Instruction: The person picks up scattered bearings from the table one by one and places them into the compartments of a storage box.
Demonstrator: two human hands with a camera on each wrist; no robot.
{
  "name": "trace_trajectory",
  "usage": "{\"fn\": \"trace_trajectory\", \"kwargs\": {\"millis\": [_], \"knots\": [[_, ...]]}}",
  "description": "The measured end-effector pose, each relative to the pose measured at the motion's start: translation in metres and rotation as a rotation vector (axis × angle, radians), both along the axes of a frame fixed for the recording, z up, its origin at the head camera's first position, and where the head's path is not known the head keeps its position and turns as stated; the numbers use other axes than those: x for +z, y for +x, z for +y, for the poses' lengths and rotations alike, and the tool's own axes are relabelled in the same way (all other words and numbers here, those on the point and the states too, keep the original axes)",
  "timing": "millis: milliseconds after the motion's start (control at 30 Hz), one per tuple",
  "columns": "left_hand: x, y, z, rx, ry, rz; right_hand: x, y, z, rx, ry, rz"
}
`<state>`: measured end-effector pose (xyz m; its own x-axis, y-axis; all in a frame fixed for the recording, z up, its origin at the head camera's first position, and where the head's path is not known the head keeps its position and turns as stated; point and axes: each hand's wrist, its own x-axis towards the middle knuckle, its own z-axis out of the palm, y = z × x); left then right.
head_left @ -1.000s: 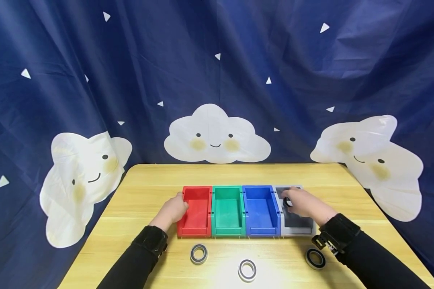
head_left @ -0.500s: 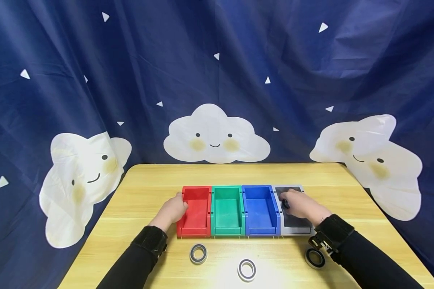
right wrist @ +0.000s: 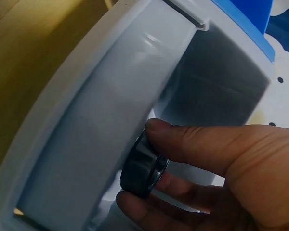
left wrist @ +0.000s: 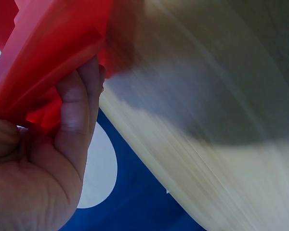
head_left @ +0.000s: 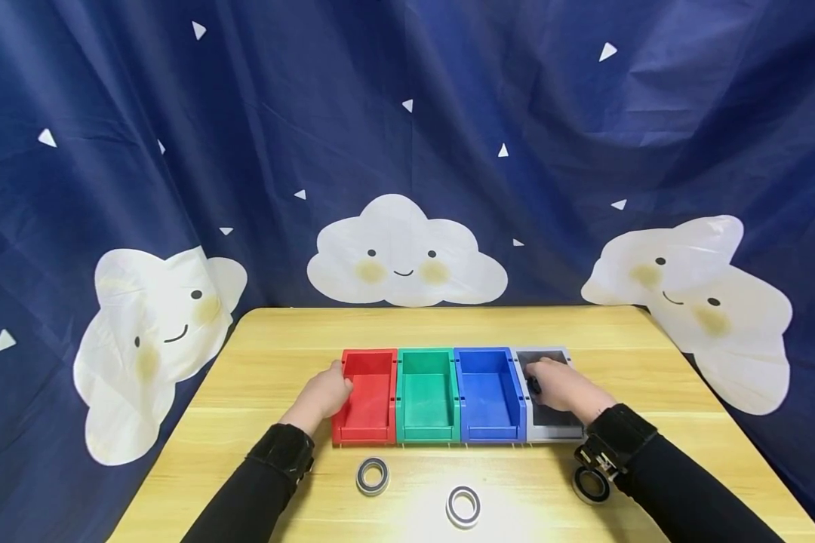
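Observation:
My left hand [head_left: 321, 394] grips the left side wall of the red bin [head_left: 373, 396]; in the left wrist view, its curled fingers [left wrist: 74, 108] reach under the red rim. My right hand [head_left: 565, 388] is inside the grey bin [head_left: 555, 434]. Between its thumb and fingers it pinches a ball bearing [right wrist: 140, 168], a dark ring held tilted on edge near the bin's light grey wall. Whether the bearing touches the bin floor I cannot tell. In the head view the hand hides most of it.
A green bin [head_left: 428, 400] and a blue bin [head_left: 490, 400] stand between the red and grey ones, side by side. In front lie three bearings: one at left [head_left: 361, 480], one in the middle [head_left: 451, 510], and one [head_left: 579, 490] partly beneath the right wrist strap.
My right hand has shifted slightly left and lower into the grey bin with the bearing, and its wrist strap now covers part of the right-hand bearing. The left hand keeps its place.

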<state>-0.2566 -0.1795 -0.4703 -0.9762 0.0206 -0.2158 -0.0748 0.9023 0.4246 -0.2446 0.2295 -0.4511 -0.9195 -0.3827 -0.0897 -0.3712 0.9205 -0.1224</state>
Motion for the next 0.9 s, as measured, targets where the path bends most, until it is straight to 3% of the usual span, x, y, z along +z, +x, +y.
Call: {"fn": "trace_trajectory", "kwargs": {"millis": [900], "knots": [[-0.002, 0.001, -0.002, -0.002, 0.011, 0.001, -0.015, -0.002, -0.004, -0.015, -0.011, 0.007]]}}
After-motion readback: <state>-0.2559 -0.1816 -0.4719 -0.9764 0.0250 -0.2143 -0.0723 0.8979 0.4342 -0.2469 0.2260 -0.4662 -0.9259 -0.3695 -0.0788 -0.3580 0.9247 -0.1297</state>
